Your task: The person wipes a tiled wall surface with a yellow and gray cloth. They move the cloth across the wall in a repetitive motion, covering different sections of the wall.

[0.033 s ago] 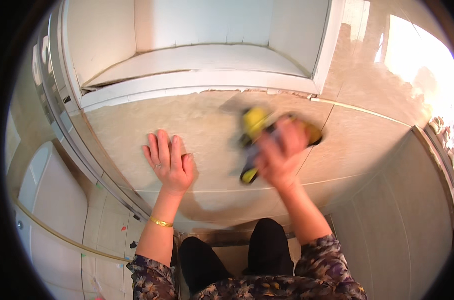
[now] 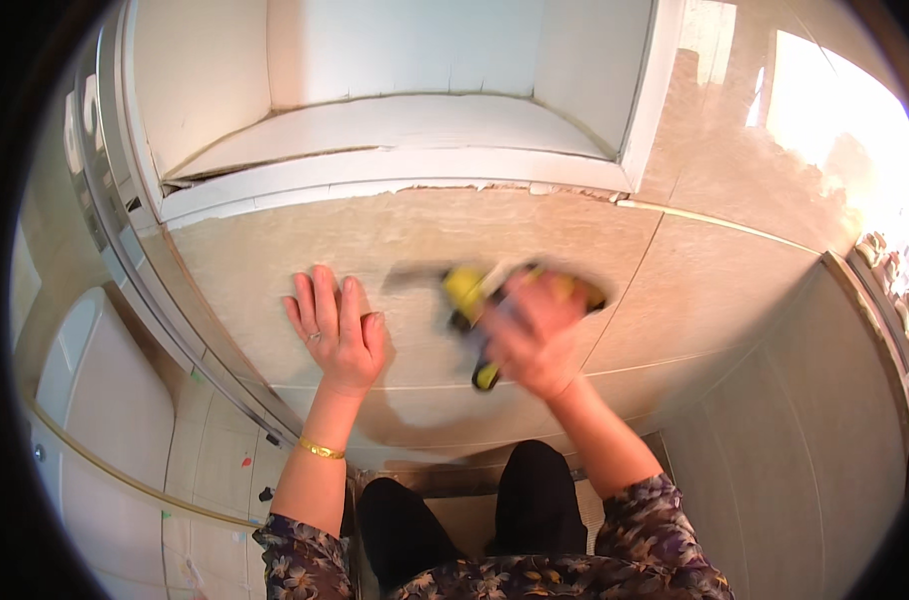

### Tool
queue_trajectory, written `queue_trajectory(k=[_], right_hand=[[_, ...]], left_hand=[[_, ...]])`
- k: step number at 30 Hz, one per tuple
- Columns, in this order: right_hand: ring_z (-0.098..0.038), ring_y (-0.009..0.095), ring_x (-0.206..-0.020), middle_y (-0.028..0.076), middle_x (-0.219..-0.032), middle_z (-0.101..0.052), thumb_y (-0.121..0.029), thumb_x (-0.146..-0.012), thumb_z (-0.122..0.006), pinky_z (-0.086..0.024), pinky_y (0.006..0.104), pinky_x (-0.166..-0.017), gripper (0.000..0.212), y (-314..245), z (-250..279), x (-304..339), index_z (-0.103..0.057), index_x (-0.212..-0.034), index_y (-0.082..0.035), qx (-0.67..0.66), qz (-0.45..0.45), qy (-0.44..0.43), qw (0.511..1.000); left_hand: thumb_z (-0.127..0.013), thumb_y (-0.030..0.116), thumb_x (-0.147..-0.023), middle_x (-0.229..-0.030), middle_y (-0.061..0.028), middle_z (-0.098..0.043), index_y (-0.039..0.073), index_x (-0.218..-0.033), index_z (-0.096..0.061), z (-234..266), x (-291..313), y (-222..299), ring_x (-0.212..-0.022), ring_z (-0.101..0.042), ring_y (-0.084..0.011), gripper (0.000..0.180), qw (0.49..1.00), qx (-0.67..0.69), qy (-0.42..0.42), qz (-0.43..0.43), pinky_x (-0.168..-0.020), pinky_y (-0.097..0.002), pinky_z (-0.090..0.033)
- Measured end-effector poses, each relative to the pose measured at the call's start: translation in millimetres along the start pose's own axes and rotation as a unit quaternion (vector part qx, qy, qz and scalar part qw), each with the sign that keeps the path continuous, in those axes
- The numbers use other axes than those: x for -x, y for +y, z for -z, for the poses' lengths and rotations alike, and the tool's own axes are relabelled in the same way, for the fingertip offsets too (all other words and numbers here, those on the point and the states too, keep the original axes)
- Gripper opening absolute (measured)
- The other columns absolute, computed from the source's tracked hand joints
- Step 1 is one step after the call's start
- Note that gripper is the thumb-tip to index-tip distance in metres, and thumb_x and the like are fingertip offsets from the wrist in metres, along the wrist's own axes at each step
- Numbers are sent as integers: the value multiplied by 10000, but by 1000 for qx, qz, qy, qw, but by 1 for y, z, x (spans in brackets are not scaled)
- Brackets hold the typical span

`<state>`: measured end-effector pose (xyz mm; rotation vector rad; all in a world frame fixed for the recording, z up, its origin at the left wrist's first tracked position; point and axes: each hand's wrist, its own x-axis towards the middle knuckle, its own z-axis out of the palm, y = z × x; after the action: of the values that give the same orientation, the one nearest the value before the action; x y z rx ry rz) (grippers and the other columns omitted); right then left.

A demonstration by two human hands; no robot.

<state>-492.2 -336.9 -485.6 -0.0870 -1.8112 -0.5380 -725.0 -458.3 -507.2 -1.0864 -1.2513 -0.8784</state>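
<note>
Blurred by motion, a yellow-and-black hand tool (image 2: 466, 291) that looks like a cordless power tool is gripped in my right hand (image 2: 535, 335). Its exact kind cannot be made out, and a dark grey smear, blade or shadow, stretches left from its front end. The tool is over the beige tiled surface (image 2: 615, 240), below the white recess; contact is unclear. My left hand (image 2: 340, 335) rests flat on the same tiles, fingers spread, wearing a ring and a gold bracelet (image 2: 322, 448).
Above the tiles is a white-framed recess (image 2: 395, 160) with a rough, chipped lower edge. At left run a metal rail (image 2: 155, 290) and a pale rounded panel (image 2: 105, 400). A grey tiled wall (image 2: 765, 430) stands at right. Bright glare covers the far right.
My right hand and the tool have shifted left and slightly down across the tiles. My left hand stays in place.
</note>
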Motion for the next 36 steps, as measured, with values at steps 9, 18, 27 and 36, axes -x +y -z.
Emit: queue_trajectory(k=[9,18,27,36], right_hand=[[-422,454,-1307,194,-1372,-516,-26,-706,-562,-285,577,-1092,447,60,19,-23,-722,-1116,-104,98,-144,123,977],[-600,169,-1099,-19,-1314,-613,-219,-794,-598,-420,358,-863,291,11,-4,63,-702,-1052,-304,6,116,-103,988],[-463,412,-1274,122,-1416,-456,-152,-716,-636,-327,539,-1046,465,23,-14,-20,-711,-1174,-185,102,-89,91,987],[-575,213,-1162,14,-1314,-595,-201,-764,-623,-388,458,-963,326,47,16,108,-719,-1069,-263,8,68,-97,993]], left_hand=[[-460,237,-1010,-1515,-284,-355,-41,-1383,-470,1,5,-3,-1437,-272,-467,466,1000,-14,-5,-2,-1177,-564,-136],[-463,238,-1010,-1518,-279,-355,-38,-1392,-468,1,2,-5,-1448,-258,-452,472,1000,-5,-6,-14,-1185,-546,-123],[-477,225,-999,-1523,-270,-353,-20,-1398,-470,-3,3,-5,-1447,-259,-454,468,1000,-2,1,-9,-1187,-546,-117],[-451,239,-1006,-1546,-290,-290,-47,-1443,-396,-3,5,5,-1461,-207,-465,525,1000,-19,-10,-16,-1184,-561,-98]])
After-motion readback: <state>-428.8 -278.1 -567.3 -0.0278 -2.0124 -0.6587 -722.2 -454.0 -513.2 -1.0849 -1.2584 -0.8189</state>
